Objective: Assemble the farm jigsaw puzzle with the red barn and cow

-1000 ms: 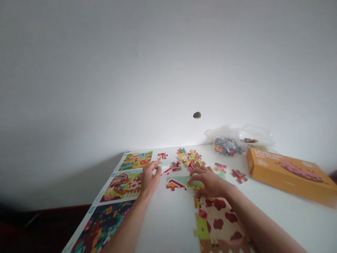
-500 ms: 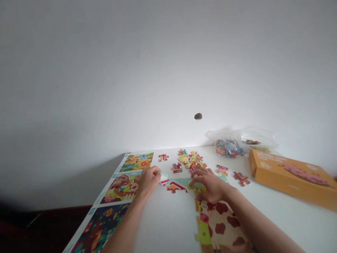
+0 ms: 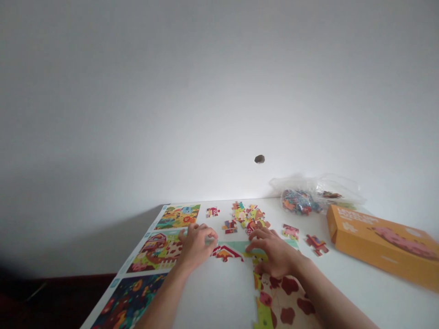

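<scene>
My left hand is curled, its fingertips down at a pale green puzzle piece, and my fingers hide whether they have hold of it. My right hand lies spread on the jigsaw, gripping nothing I can see; the frame cuts off the jigsaw's near end. Beyond are a heap of loose pieces, too tangled to count, and four separate clumps. Left of me, a printed sheet shows three pictures.
</scene>
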Demonstrator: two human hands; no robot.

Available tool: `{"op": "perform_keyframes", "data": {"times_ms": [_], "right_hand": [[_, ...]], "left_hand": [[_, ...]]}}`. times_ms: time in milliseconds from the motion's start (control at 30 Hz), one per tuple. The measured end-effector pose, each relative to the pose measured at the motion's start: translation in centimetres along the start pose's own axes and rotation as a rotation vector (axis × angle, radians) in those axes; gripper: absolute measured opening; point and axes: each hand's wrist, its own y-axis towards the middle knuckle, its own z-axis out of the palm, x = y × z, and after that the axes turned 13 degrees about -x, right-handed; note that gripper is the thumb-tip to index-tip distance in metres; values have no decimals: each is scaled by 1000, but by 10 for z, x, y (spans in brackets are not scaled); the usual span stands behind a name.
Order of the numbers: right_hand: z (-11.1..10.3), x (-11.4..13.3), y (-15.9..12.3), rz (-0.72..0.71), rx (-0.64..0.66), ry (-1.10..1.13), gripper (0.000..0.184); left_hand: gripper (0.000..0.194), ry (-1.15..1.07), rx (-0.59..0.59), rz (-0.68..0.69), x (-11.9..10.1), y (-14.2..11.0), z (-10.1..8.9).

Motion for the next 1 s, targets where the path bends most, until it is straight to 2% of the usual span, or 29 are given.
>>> {"op": "perform_keyframes", "data": {"times_ms": [100, 367, 567, 767, 1000], "right_hand": [[-1, 1, 0, -3, 1, 12, 48], [2, -3, 0, -1, 4, -9, 50], [1, -2, 0, -6, 19, -19, 50], [0, -1, 1, -5, 29, -19, 49], [0, -1, 1, -10, 28, -21, 49]], "left_hand": [[12, -11, 32, 46, 0, -2, 3], [9, -20, 59, 51, 2, -2, 4], [16, -29, 10, 39, 3, 1, 2], [9, -27, 92, 73, 0, -2, 3], [9, -36, 98, 102, 4, -1, 5]]}}
